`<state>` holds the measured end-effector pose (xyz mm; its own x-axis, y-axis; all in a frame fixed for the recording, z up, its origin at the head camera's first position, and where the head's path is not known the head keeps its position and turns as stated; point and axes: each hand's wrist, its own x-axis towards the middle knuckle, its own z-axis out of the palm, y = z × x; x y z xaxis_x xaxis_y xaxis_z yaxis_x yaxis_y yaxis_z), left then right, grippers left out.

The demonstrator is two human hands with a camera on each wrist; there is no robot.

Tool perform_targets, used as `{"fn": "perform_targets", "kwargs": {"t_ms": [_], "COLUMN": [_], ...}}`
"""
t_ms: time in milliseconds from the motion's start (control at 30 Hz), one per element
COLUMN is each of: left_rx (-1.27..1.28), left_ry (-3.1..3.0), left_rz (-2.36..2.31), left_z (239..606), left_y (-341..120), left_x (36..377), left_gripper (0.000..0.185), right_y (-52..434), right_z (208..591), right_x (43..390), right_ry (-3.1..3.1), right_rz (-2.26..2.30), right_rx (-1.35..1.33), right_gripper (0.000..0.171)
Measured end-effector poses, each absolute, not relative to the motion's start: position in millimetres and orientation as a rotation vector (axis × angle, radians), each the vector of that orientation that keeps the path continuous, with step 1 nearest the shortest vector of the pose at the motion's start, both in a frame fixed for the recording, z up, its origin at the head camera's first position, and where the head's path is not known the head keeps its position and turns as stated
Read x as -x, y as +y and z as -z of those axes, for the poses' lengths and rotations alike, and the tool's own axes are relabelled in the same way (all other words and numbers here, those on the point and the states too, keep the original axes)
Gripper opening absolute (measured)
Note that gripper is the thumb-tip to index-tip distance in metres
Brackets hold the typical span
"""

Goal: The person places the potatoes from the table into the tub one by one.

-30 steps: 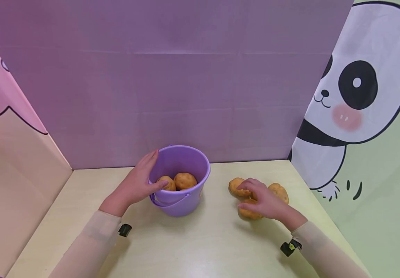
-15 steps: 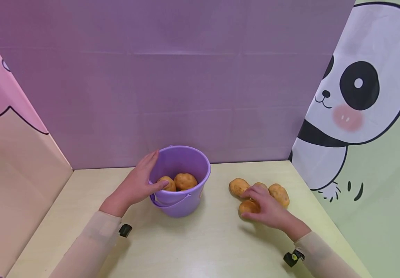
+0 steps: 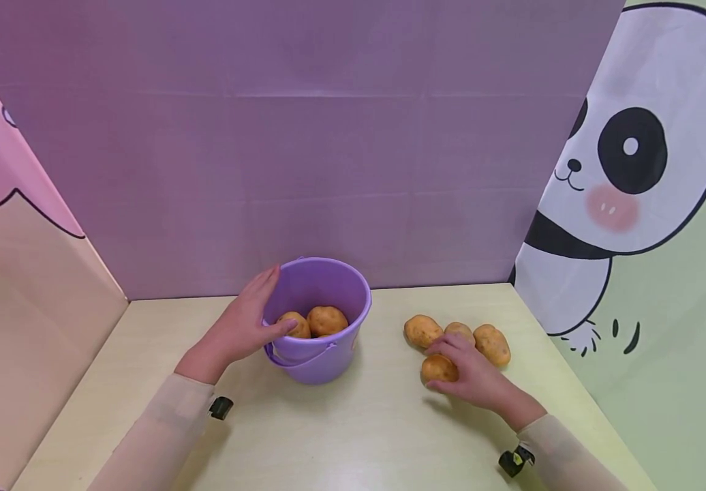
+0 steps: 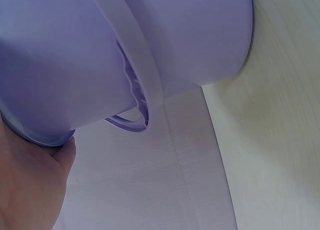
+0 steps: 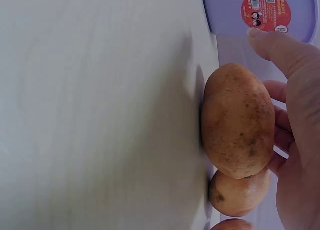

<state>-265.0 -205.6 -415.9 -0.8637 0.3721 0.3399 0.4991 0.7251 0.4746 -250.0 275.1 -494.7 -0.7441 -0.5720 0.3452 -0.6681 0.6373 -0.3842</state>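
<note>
My left hand [image 3: 244,329] holds the rim of a purple bucket [image 3: 322,354], thumb over the edge and fingers along the outer wall. Two potatoes [image 3: 327,319] lie inside it. In the left wrist view only the bucket's wall [image 4: 190,34], its handle [image 4: 135,54] and my palm [image 4: 30,185] show. My right hand [image 3: 471,372] is curled round the nearest potato [image 3: 438,368] on the table, right of the bucket. The right wrist view shows this potato [image 5: 239,121] with thumb and fingers [image 5: 295,109] wrapped about it. Three more potatoes [image 3: 422,331] lie just behind.
The pale table [image 3: 341,436] is walled by a purple panel [image 3: 304,170] at the back, a pink panel [image 3: 16,273] on the left and a panda-printed panel [image 3: 635,204] on the right. A red sticker [image 5: 269,9] marks the bucket's side.
My right hand drew back from the far potatoes toward me and settled round the nearest one, uncovering the others. The left hand and bucket stayed put.
</note>
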Motion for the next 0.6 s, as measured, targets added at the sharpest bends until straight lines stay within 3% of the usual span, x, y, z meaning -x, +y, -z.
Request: {"fn": "perform_targets", "kwargs": {"t_ms": [600], "left_rx": [0.706], "left_ry": [-2.695], "left_rz": [0.838], "left_z": [416.4], "left_y": [-205.3], "left_x": [265.6], "left_gripper": [0.109], "right_y": [275.2], "right_z": [510.1], "right_x": [247.3], "right_ry": [-2.671], "right_rz": [-0.709], "right_rx": [-1.029], "right_gripper": [0.054]}}
